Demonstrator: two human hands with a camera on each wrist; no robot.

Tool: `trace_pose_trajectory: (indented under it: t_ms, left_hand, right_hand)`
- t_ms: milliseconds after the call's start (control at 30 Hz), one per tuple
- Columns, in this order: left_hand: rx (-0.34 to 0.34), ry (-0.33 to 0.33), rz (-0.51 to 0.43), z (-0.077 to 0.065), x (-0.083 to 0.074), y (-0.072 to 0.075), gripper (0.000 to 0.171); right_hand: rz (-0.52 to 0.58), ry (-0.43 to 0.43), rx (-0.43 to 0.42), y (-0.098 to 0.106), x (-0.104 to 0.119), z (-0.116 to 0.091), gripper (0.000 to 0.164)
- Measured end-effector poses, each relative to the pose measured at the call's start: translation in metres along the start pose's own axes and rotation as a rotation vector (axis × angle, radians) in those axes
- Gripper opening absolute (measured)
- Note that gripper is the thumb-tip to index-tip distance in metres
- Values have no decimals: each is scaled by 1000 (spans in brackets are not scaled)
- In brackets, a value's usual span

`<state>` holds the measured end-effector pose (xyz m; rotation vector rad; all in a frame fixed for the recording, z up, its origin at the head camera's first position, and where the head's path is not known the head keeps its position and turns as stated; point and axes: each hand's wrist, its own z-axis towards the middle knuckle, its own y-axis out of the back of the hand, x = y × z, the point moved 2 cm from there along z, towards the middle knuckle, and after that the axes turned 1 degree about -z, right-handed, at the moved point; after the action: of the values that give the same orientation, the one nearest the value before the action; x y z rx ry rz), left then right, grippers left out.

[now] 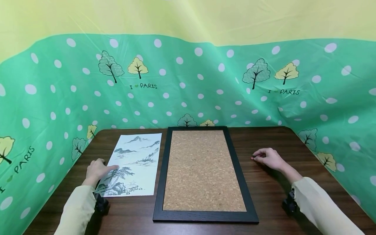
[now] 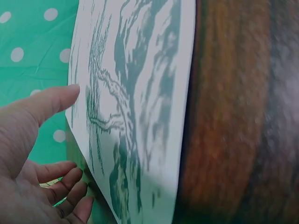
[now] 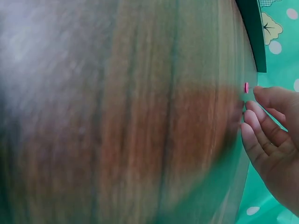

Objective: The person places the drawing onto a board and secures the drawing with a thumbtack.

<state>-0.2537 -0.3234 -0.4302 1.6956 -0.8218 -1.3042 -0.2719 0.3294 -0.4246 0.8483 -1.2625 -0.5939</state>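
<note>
On the table's left lies a white sheet [image 1: 138, 156] printed with an ink landscape of mountains and trees. My left hand [image 1: 98, 169] is at its left edge, thumb stretched over the paper and the other fingers loosely bent beyond the edge; whether it touches the sheet I cannot tell. In the left wrist view the print [image 2: 126, 93] is blurred. A black-framed cork board [image 1: 202, 169] lies in the middle. To its right, my right hand [image 1: 270, 159] pinches a small pinkish-red thumbtack [image 3: 246, 87] by its needle, the flat head pointing down close to the tabletop.
The dark wood table [image 1: 132, 215] is backed and flanked by a green and yellow curtain [image 1: 182, 78] with dots and trees. The board's frame [image 1: 205, 216] stands between the two hands. Black wrist cameras [image 1: 290, 203] sit under both sleeves.
</note>
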Motion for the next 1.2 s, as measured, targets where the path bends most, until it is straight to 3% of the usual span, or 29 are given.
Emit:
trace_pose_trajectory:
  t_ms: [167,733,967,1200]
  left_hand:
    - [-5,14,23,-1,-3,0,92]
    - [11,139,-57,-9,-14,8,60]
    - [35,190,-109,-8,-14,7,63]
    - [29,181,-112,-7,-12,4,63]
  right_hand:
    - [-13,-8,-35,-4,0,2,14]
    - [-49,9,-79,-10,0,6,5]
    - [-38,40,-104,-8,3,5,4]
    - [4,35,-88,-7,6,3,6]
